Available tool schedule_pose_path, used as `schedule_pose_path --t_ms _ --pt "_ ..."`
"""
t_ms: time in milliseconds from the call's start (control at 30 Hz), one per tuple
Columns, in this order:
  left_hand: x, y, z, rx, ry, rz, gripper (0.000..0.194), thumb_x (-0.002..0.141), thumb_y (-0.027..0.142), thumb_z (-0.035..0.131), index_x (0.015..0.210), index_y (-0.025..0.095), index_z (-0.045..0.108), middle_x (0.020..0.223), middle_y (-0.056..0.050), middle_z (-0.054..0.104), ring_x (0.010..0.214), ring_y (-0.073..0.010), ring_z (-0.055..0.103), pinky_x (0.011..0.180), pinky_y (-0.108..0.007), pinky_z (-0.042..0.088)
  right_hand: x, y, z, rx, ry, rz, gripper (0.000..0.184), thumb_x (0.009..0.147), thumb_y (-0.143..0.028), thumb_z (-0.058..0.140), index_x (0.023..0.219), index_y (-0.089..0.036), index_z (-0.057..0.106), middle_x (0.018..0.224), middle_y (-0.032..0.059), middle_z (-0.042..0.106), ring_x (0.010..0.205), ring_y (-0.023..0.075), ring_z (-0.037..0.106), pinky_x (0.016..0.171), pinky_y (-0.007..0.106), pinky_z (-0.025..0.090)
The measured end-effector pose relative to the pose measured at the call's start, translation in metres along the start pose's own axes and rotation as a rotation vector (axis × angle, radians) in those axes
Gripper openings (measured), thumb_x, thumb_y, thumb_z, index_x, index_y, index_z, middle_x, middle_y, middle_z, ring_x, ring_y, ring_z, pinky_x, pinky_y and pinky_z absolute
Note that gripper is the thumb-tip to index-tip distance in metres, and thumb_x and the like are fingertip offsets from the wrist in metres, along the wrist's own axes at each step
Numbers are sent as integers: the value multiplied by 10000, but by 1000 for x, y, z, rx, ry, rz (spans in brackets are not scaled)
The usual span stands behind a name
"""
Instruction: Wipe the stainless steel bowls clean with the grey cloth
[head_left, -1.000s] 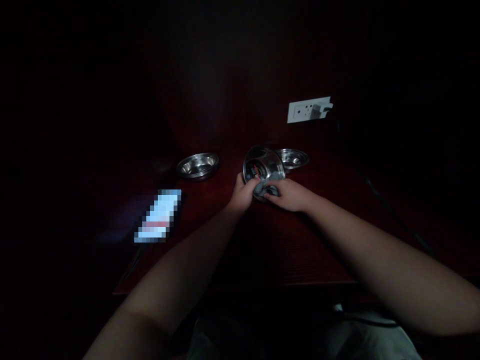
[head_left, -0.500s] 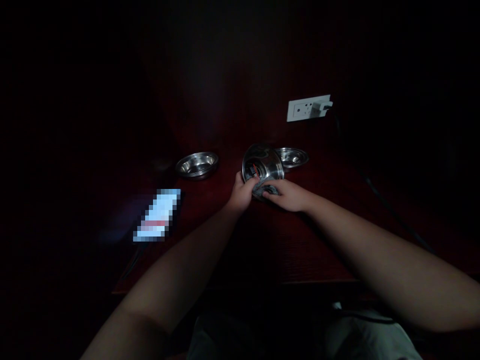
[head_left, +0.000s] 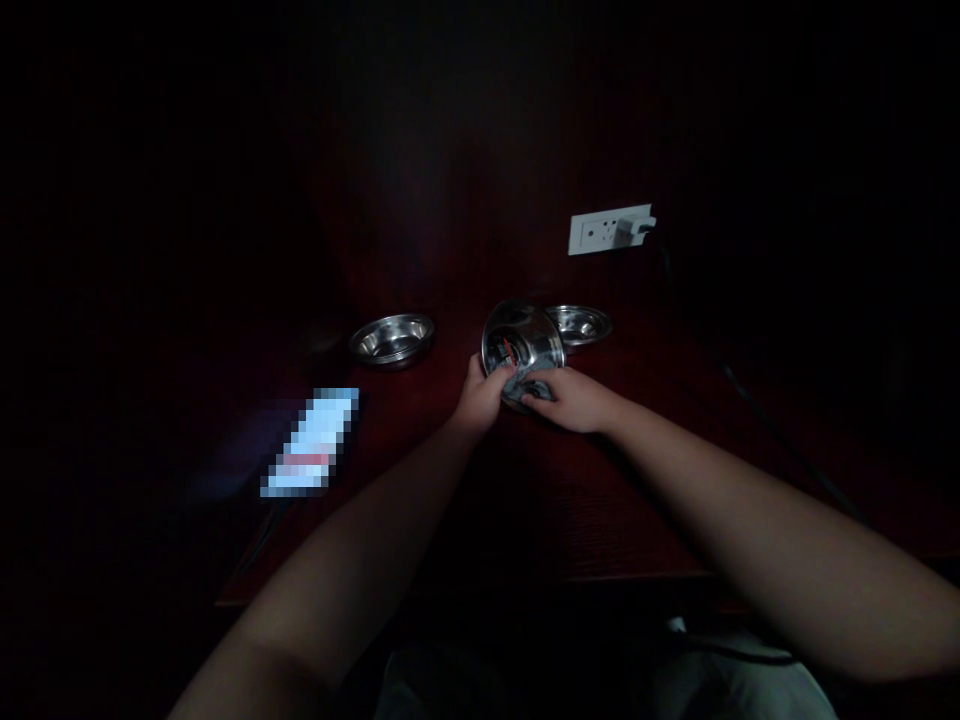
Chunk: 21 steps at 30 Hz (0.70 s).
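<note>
A shiny steel bowl [head_left: 534,338] is tilted toward me, with a dark label bearing a red mark inside it. My left hand [head_left: 482,396] grips its near left rim, the thumb over the inside and the other fingers hidden behind. With bent fingers, my right hand [head_left: 577,400] presses a greyish cloth [head_left: 514,391] against the lower inside of the bowl. A second steel bowl [head_left: 393,343] rests on the dark red table [head_left: 525,510] to the left. Another steel bowl [head_left: 586,327] stands behind my right hand, partly covered by the held bowl.
A phone with a lit, blurred-out screen [head_left: 311,440] lies on the left of the table. On the back wall is a white socket plate [head_left: 592,234] with a plug [head_left: 637,230] in it. A dark cable [head_left: 787,445] runs along the right side.
My right fingers have shifted slightly with the cloth inside the bowl. Both hands keep their hold, and the whole view has moved a little.
</note>
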<state>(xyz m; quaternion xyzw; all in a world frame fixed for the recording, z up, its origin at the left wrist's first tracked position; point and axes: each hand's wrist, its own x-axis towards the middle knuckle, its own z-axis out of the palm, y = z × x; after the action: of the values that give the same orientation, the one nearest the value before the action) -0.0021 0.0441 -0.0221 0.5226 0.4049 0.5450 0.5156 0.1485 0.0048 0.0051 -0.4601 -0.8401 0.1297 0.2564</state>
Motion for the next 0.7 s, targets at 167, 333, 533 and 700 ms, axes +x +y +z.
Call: schedule_pose_path --t_ms 167,333,533,700 --pt "-1 3 1 3 35 -5 459 630 287 615 1062 186 495 987 -55 609 936 -212 569 842 -376 450 -1 -4 3 169 21 -90 227 797 -225 499 992 -156 593 916 54 648 793 145 577 761 285 427" --pt "-5 8 2 -2 30 -32 477 638 283 608 1090 190 486 978 -58 615 912 -215 581 821 -379 458 -1 -6 3 30 46 -15 281 785 -233 513 1056 -179 569 937 63 650 808 167 588 750 287 435" --pt "-3 5 2 5 5 -6 484 628 278 629 1085 194 496 965 -51 617 915 -208 573 819 -360 457 -1 0 -1 -176 40 137 306 747 -177 522 1041 -221 594 972 61 657 862 196 598 767 288 433" --pt "-3 4 0 10 16 3 474 637 286 615 1085 200 488 946 -41 618 904 -204 575 801 -360 465 -1 0 2 -56 -3 49 258 766 -188 513 1004 -212 610 960 48 662 846 173 596 772 286 435"
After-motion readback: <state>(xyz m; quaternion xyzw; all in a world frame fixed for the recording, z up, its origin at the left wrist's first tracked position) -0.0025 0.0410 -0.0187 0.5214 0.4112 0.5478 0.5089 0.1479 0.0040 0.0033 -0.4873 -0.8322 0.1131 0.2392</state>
